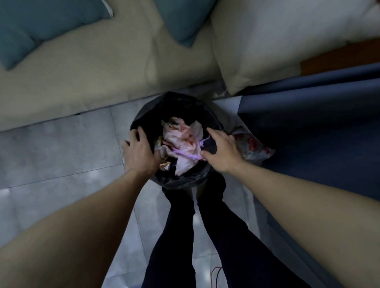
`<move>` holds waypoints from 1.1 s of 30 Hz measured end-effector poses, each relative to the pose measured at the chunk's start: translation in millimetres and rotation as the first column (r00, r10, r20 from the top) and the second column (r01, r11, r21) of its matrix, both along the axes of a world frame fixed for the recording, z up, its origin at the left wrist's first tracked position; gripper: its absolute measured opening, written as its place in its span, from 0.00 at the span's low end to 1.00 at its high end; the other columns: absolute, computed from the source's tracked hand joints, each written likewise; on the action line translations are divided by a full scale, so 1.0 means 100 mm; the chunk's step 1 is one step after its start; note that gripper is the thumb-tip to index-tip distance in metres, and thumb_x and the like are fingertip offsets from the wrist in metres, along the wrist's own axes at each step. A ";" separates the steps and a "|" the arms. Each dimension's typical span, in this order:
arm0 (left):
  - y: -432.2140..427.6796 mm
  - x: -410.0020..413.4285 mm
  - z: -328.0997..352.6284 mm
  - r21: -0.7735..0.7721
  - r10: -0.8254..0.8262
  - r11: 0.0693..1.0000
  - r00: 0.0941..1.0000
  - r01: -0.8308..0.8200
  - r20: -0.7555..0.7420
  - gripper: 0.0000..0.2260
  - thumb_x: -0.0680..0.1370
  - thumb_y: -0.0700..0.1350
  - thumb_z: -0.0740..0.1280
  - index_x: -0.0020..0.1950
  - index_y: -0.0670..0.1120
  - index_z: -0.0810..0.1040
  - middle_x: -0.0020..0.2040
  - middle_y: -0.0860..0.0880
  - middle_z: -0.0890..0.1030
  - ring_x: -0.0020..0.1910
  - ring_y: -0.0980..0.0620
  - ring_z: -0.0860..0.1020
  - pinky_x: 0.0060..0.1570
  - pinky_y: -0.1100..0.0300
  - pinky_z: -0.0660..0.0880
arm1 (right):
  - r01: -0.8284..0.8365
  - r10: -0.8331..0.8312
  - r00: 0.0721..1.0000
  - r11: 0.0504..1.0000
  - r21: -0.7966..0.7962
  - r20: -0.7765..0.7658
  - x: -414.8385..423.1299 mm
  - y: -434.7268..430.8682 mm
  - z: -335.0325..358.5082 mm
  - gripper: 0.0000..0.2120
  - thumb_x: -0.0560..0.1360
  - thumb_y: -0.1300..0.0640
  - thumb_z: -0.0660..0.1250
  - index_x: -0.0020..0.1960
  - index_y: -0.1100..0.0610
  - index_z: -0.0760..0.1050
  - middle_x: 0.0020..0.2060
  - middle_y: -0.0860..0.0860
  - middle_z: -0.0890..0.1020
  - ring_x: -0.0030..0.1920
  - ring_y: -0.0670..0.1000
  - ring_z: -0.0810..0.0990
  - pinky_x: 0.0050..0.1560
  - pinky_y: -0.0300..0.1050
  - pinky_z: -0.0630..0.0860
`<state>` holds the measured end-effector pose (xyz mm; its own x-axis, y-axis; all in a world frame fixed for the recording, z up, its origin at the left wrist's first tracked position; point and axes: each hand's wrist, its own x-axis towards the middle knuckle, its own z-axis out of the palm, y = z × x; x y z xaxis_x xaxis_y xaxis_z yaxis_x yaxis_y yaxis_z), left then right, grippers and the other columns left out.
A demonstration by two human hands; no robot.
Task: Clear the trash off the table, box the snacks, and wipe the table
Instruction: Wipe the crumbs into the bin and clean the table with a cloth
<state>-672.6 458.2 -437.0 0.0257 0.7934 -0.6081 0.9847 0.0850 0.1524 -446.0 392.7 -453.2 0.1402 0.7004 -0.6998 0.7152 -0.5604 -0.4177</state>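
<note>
A round trash bin lined with a black bag [179,105] stands on the floor right in front of my feet. Crumpled pink-and-white wrappers and plastic [182,142] fill it nearly to the top. My left hand [140,154] grips the bag's left rim, thumb inside and fingers curled over the edge. My right hand [221,151] grips the right rim the same way. A snack packet with red print [252,147] lies on the floor just right of the bin, partly behind my right hand.
A beige sofa [96,82] with teal cushions [30,26] runs along the far side. A dark blue cloth-covered surface [324,128] rises on the right. Grey floor tiles [56,152] spread to the left. My dark-trousered legs [209,240] stand below the bin.
</note>
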 end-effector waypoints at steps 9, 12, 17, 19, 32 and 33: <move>0.15 -0.01 1.47 0.260 -0.050 0.964 0.999 0.049 -0.005 0.36 0.79 0.50 0.66 0.80 0.38 0.53 0.75 0.38 0.62 0.61 0.33 0.64 0.65 0.45 0.62 | -0.026 0.011 0.997 0.981 0.192 0.076 0.03 0.25 1.46 0.36 0.75 0.46 0.69 0.79 0.51 0.60 0.74 0.51 0.68 0.70 0.59 0.66 0.71 0.49 0.63; 0.19 0.07 1.99 0.332 -0.057 0.942 0.998 0.051 0.010 0.35 0.80 0.49 0.65 0.81 0.38 0.52 0.75 0.41 0.62 0.59 0.36 0.65 0.63 0.46 0.64 | -0.029 0.005 0.996 0.968 0.250 0.094 0.13 0.32 2.01 0.35 0.76 0.47 0.69 0.79 0.51 0.60 0.74 0.52 0.68 0.69 0.59 0.66 0.70 0.50 0.65; 0.20 0.24 2.76 0.411 -0.067 0.910 0.998 0.058 0.008 0.34 0.81 0.49 0.62 0.81 0.38 0.50 0.74 0.42 0.62 0.59 0.38 0.64 0.64 0.48 0.62 | -0.042 -0.012 0.989 0.935 0.353 0.150 0.27 0.35 2.76 0.32 0.77 0.51 0.68 0.78 0.53 0.61 0.72 0.53 0.71 0.67 0.59 0.68 0.69 0.51 0.66; 0.17 0.33 3.03 0.439 -0.081 0.896 0.997 0.067 0.012 0.34 0.81 0.49 0.62 0.81 0.38 0.51 0.74 0.41 0.63 0.58 0.38 0.64 0.64 0.48 0.62 | -0.028 -0.044 0.983 0.923 0.385 0.177 0.34 0.33 3.02 0.31 0.78 0.52 0.67 0.78 0.52 0.61 0.71 0.53 0.71 0.66 0.60 0.68 0.68 0.52 0.67; -0.18 0.65 4.04 0.513 -0.200 0.848 0.977 0.134 0.075 0.34 0.79 0.42 0.63 0.81 0.39 0.49 0.73 0.41 0.60 0.60 0.37 0.64 0.62 0.46 0.68 | -0.016 -0.120 0.964 0.865 0.501 0.239 0.73 -0.26 3.96 0.33 0.76 0.67 0.67 0.78 0.53 0.62 0.71 0.54 0.71 0.67 0.60 0.67 0.69 0.51 0.66; -0.21 0.65 4.08 0.523 -0.212 0.840 0.975 0.145 0.071 0.34 0.79 0.42 0.63 0.81 0.40 0.50 0.72 0.41 0.61 0.60 0.37 0.64 0.62 0.46 0.68 | -0.011 -0.130 0.963 0.858 0.513 0.238 0.73 -0.32 4.00 0.33 0.76 0.68 0.66 0.78 0.53 0.62 0.71 0.54 0.71 0.67 0.60 0.67 0.69 0.51 0.67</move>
